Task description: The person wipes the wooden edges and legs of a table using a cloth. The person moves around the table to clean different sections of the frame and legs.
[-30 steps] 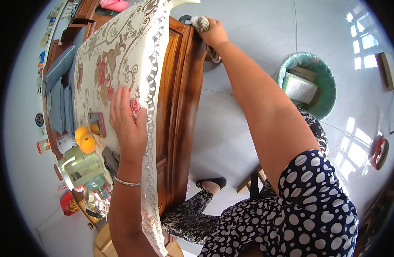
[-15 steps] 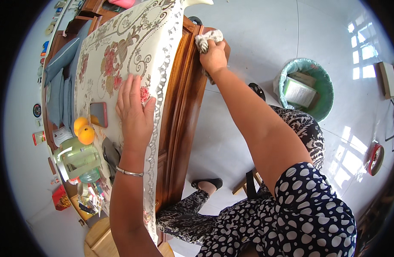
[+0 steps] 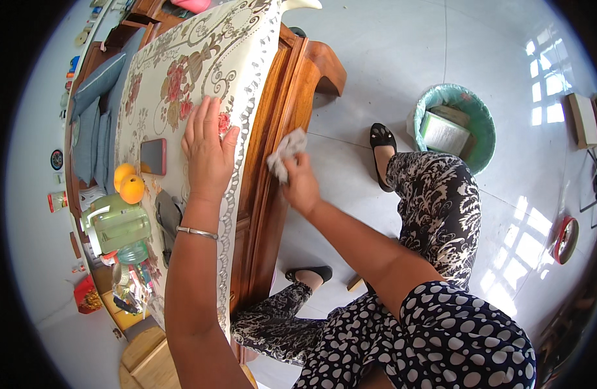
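My right hand [image 3: 300,185] grips a crumpled grey-white cloth [image 3: 287,154] against the side of a dark brown wooden table [image 3: 272,110]. The cloth sits at the middle of that carved side, below the tabletop's edge. Flat on the flowered cream tablecloth [image 3: 165,117] lies my left hand [image 3: 208,149], its fingers stretched out and a silver bangle on the wrist. Left of this hand are a phone [image 3: 153,157] with a reddish edge and two orange fruits [image 3: 131,188].
A green-lined bin [image 3: 486,129] holding boxes stands on the tiled floor at right. On the table's near left are a pitcher of pale green liquid [image 3: 117,229] and an assortment of small items [image 3: 133,288]. Blue cushions [image 3: 94,84] lie beyond; a wooden stool [image 3: 149,360] is near.
My right hand has moved the cloth nearer along the table's wooden side, away from the curved far leg. My left hand stays flat on the tablecloth.
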Demonstrator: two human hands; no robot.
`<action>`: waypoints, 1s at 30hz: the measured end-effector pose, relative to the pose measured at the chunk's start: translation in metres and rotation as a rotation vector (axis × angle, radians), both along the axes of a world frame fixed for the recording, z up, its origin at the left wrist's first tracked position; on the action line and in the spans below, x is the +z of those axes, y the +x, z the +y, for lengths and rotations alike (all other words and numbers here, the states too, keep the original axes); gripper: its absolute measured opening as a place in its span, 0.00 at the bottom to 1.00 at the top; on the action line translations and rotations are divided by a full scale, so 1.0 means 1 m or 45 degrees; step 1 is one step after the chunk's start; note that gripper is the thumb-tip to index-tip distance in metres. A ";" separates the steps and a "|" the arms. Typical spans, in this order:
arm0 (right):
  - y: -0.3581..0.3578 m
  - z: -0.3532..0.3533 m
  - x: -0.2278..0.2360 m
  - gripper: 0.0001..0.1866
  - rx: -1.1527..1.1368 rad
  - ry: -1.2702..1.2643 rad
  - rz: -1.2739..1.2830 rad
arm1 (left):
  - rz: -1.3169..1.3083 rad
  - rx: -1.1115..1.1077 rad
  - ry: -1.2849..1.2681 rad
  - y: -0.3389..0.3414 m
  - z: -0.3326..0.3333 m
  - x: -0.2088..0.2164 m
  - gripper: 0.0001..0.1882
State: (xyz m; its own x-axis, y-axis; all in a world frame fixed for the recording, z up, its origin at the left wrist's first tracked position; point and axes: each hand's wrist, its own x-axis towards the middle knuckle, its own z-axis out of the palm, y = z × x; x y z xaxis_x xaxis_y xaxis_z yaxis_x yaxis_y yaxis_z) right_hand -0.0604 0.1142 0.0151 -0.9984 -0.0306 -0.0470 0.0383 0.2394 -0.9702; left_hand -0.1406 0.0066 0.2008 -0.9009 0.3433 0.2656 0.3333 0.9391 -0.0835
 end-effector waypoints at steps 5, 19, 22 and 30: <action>0.075 -0.013 -0.012 0.30 0.308 -0.076 0.073 | -0.004 0.009 0.009 -0.002 0.001 0.003 0.30; -0.086 0.032 -0.028 0.24 -0.393 0.041 0.180 | -0.075 -0.006 0.029 -0.003 0.005 0.003 0.31; -0.137 0.040 -0.024 0.25 -0.580 0.015 0.075 | -0.095 -0.011 0.014 -0.003 0.009 0.008 0.30; -0.264 0.054 -0.044 0.22 -1.001 -0.140 -0.044 | -0.174 -0.030 -0.036 -0.003 0.005 0.012 0.28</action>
State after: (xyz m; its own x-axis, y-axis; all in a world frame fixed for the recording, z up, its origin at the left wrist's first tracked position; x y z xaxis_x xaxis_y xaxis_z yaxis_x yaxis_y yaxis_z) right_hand -0.3246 0.1680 -0.0285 -0.7276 0.6761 -0.1158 0.1865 0.0325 -0.9819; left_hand -0.1437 0.0114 0.2126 -0.9195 0.3707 0.1308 0.3656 0.9287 -0.0618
